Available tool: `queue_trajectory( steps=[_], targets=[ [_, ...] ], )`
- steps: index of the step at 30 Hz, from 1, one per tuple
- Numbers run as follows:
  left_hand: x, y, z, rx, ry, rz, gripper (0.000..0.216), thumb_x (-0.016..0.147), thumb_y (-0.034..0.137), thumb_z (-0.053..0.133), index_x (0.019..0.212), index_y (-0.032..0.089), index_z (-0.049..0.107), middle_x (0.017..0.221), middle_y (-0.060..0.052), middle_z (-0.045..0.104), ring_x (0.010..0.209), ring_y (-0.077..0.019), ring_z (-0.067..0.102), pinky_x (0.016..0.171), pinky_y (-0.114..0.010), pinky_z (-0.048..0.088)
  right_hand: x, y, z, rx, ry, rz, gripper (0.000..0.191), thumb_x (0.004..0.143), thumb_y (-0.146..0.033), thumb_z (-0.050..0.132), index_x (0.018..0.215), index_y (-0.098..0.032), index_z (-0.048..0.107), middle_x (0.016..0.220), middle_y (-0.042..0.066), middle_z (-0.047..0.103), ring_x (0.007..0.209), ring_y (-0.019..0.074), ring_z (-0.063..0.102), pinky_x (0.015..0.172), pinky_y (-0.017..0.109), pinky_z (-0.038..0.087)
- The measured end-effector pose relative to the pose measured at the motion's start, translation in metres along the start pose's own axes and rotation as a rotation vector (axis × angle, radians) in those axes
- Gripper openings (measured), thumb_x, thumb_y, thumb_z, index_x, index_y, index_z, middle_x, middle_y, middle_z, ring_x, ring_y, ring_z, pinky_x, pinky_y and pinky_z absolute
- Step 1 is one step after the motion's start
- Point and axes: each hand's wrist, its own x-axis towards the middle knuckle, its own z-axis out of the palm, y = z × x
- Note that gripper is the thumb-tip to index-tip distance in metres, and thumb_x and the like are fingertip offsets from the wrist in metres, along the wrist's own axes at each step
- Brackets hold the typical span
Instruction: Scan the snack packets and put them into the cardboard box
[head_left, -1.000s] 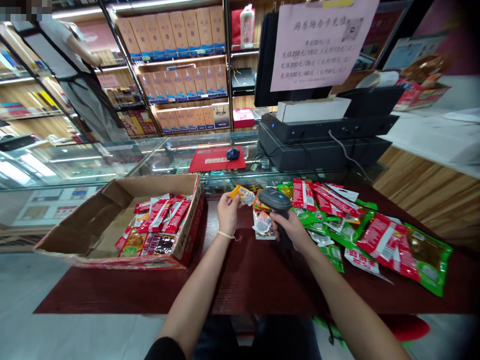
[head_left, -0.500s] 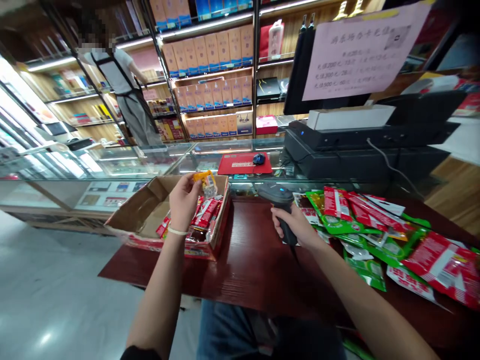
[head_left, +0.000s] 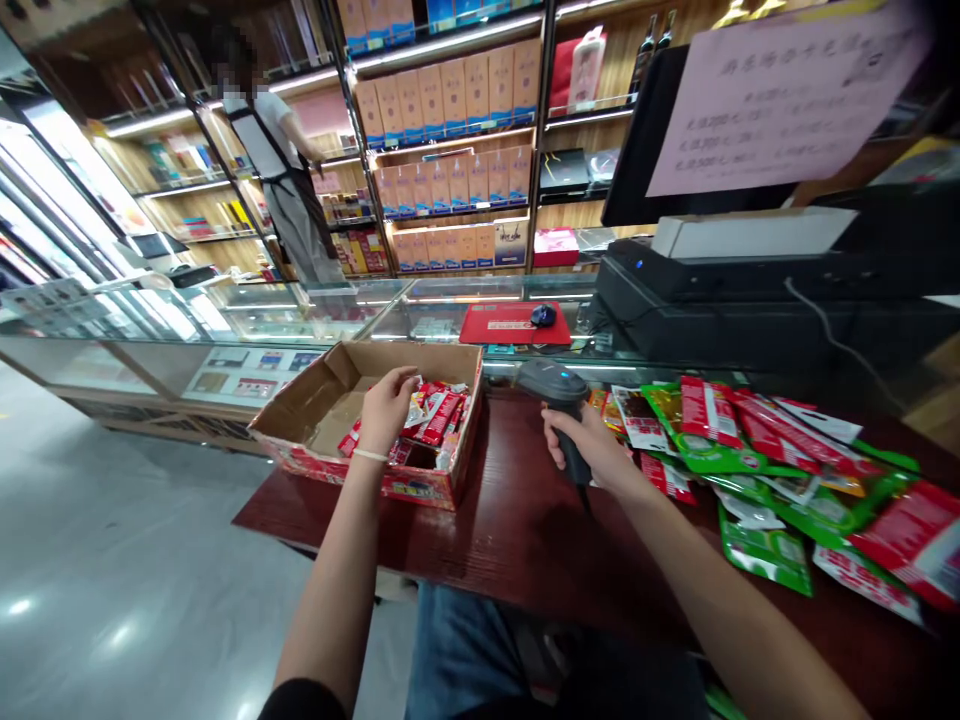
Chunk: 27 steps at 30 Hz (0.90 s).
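Two hands were over the table (head_left: pixel 510 520): our left hand (head_left: pixel 386 405) hung above the cardboard box (head_left: pixel 420 488), fingers curled onto the red packets (head_left: pixel 439 415) right beneath, pinching or not we could not tell; our right hand (head_left: pixel 596 455) clasped the upright scanner (head_left: pixel 559 390), the loose packet pile (head_left: pixel 750 440) just rightward.

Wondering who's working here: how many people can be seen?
2. One wears the camera, left hand over the cardboard box, right hand gripping the scanner; another person stands by shelves, back left. Others may be hidden.

Box (head_left: pixel 330 400) left on table (head_left: pixel 495 520); packets (head_left: pixel 757 450) right.
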Motion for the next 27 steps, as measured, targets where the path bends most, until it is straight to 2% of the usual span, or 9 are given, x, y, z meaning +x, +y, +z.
queue_trajectory(
  steps=[4,7,10,14,17,21,24,27],
  targets=[
    [-0.007,0.028,0.006,0.007,0.040,0.067,0.029,0.088,0.033,0.053,0.111,0.021,0.066,0.097,-0.006,0.074,0.090,-0.0195,0.070,0.084,-0.033,0.053,-0.004,-0.007,-0.022,-0.036,0.050,0.007,0.032,0.075,-0.044,0.068,0.091,-0.022,0.050,0.051,-0.009,0.052,0.034,0.0086,0.045,0.032,0.019,0.038],
    [-0.018,0.060,0.021,-0.034,0.028,0.163,0.029,0.089,0.034,0.053,0.111,0.021,0.066,0.098,-0.006,0.074,0.091,-0.0188,0.069,0.084,-0.031,0.053,-0.007,-0.010,-0.044,-0.046,0.093,-0.016,0.031,0.076,-0.043,0.069,0.090,-0.022,0.052,0.052,-0.008,0.053,0.034,0.0085,0.046,0.032,0.019,0.039],
    [-0.031,0.093,0.052,-0.138,-0.022,0.239,0.028,0.091,0.034,0.052,0.111,0.021,0.066,0.098,-0.005,0.073,0.089,-0.0178,0.069,0.083,-0.030,0.053,-0.012,-0.010,-0.070,-0.054,0.157,-0.030,0.030,0.076,-0.044,0.069,0.088,-0.021,0.052,0.052,-0.008,0.053,0.034,0.0084,0.046,0.032,0.020,0.039],
    [-0.046,0.118,0.114,-0.240,-0.201,0.295,0.025,0.090,0.033,0.054,0.110,0.023,0.066,0.100,-0.004,0.073,0.091,-0.0172,0.069,0.084,-0.028,0.052,-0.020,-0.011,-0.104,-0.066,0.263,-0.019,0.030,0.075,-0.043,0.070,0.088,-0.022,0.053,0.052,-0.008,0.052,0.035,0.0089,0.046,0.032,0.020,0.038],
    [-0.055,0.116,0.171,-0.257,-0.331,0.268,0.021,0.088,0.029,0.056,0.104,0.022,0.068,0.100,-0.003,0.073,0.087,-0.0165,0.068,0.082,-0.027,0.051,-0.027,-0.009,-0.126,-0.081,0.316,-0.014,0.030,0.075,-0.042,0.070,0.089,-0.022,0.053,0.053,-0.008,0.053,0.035,0.0097,0.047,0.032,0.021,0.039],
    [-0.068,0.094,0.241,-0.259,-0.443,0.154,0.018,0.087,0.028,0.057,0.099,0.021,0.068,0.095,-0.003,0.074,0.082,-0.0154,0.067,0.077,-0.025,0.050,-0.032,0.002,-0.145,-0.043,0.408,-0.024,0.033,0.074,-0.044,0.071,0.088,-0.023,0.050,0.053,-0.008,0.055,0.035,0.0096,0.047,0.032,0.021,0.039],
    [-0.081,0.074,0.270,-0.191,-0.477,0.119,0.018,0.088,0.031,0.056,0.097,0.021,0.068,0.091,-0.003,0.073,0.080,-0.0157,0.066,0.075,-0.026,0.048,-0.033,0.008,-0.152,-0.031,0.449,-0.011,0.034,0.073,-0.045,0.071,0.087,-0.023,0.049,0.053,-0.008,0.055,0.034,0.0092,0.047,0.031,0.020,0.040],
    [-0.090,0.061,0.279,-0.080,-0.499,0.178,0.021,0.090,0.034,0.052,0.097,0.020,0.068,0.092,-0.004,0.071,0.082,-0.0161,0.064,0.076,-0.027,0.047,-0.032,0.008,-0.154,-0.012,0.459,-0.001,0.034,0.073,-0.044,0.071,0.089,-0.023,0.050,0.053,-0.009,0.055,0.034,0.0088,0.047,0.032,0.020,0.041]
  ],
)
